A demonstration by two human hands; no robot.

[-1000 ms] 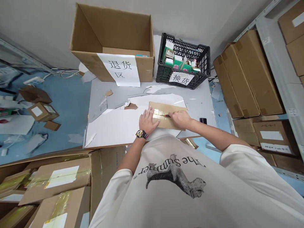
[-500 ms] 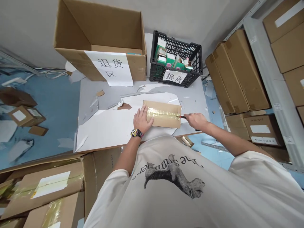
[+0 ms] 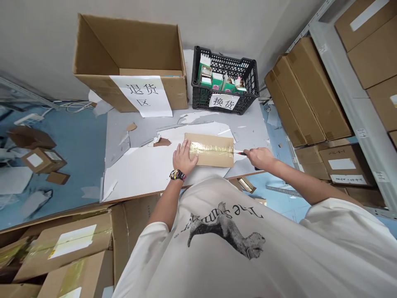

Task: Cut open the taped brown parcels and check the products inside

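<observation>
A flat cardboard box (image 3: 211,159) with shiny clear tape along its middle lies on the white-topped table (image 3: 133,178). My left hand (image 3: 185,158) rests on the box's left end, its fingers spread and a watch on the wrist. At the right end, my right hand (image 3: 259,158) is closed round a small red and black cutter (image 3: 242,153). The thin blade points left, its tip at or close to the box's right edge by the tape seam.
Behind stand a large open carton (image 3: 178,93) with a paper sign and a black crate (image 3: 225,104) holding green and white boxes. Shelves with cartons (image 3: 313,95) rise at the right; more taped cartons (image 3: 77,273) sit at the lower left.
My right hand and the cutter have drawn slightly rightward from the box, showing more of the blade. My left hand stays on the box. The view has shifted a little.
</observation>
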